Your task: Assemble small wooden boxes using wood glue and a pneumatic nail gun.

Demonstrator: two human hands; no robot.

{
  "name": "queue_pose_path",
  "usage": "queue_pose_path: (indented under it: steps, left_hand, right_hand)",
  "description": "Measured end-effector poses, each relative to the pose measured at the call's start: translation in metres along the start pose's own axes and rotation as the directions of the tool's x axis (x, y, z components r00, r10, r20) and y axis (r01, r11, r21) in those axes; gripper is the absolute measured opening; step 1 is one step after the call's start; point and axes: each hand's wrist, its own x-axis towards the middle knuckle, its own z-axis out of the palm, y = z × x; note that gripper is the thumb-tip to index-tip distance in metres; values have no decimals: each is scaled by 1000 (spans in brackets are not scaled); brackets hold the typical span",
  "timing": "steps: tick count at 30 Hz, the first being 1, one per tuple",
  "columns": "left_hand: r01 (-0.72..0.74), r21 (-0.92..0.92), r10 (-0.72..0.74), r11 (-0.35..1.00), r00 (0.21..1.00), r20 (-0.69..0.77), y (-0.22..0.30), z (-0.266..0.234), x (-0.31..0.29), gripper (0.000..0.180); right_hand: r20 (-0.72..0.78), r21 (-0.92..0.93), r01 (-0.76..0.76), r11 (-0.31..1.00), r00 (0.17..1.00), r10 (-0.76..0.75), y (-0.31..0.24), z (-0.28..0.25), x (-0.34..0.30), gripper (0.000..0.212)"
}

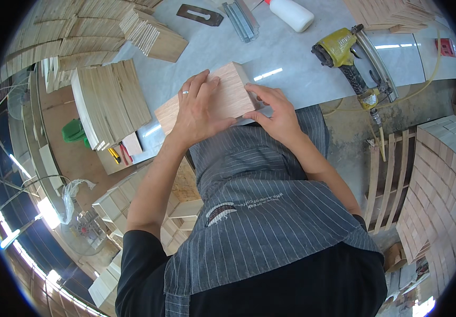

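A pale, box-shaped wooden piece [234,87] lies at the front edge of the grey worktop; whether it is solid or hollow I cannot tell. My left hand [199,108], with a ring on one finger, spans its top, the thumb near the close edge. At its right end, my right hand [277,113] grips the piece between thumb and fingers. A yellow-green nail gun [339,48] with a long metal magazine rests to the right on the worktop. Toward the far side are metal staple strips [241,21], a slotted dark plane blade [200,15] and a white bottle [292,14].
Stacked thin boards [113,103] stand at the left, with a yellow cutter [114,155] beside them. A small bundle of boards [154,37] is behind. An air hose [420,91] runs off the right side. Stacked wooden boxes [439,185] and a slatted pallet [389,179] stand at right.
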Motion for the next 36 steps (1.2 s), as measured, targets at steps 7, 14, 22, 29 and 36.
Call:
queue_pose_path:
  steps: [7,14,22,29,36]
  left_hand:
    - [-13,8,13,1000,1000,-5,1,1,0,101]
    - [25,-29,-25,999,1000,6,-2,2,3,101]
    - [9,-26,-9,1000,1000,-3,-3,3,3,101]
    - [-7,-11,6,1000,1000,-26,-1,5,3,101]
    - [86,1,-86,996,995,-44,0,6,0,93]
  right_hand:
    - [1,25,-24,999,1000,24,3,1,0,65]
    - [5,54,-63,997,998,63,2,3,0,64]
    - [-4,116,-95,989,995,96,3,5,-3,62]
    - [45,95,-162,982,986,159,-4,-4,-3,59]
    - [-218,-695,1,719,953,-212,-12,-116,24,60]
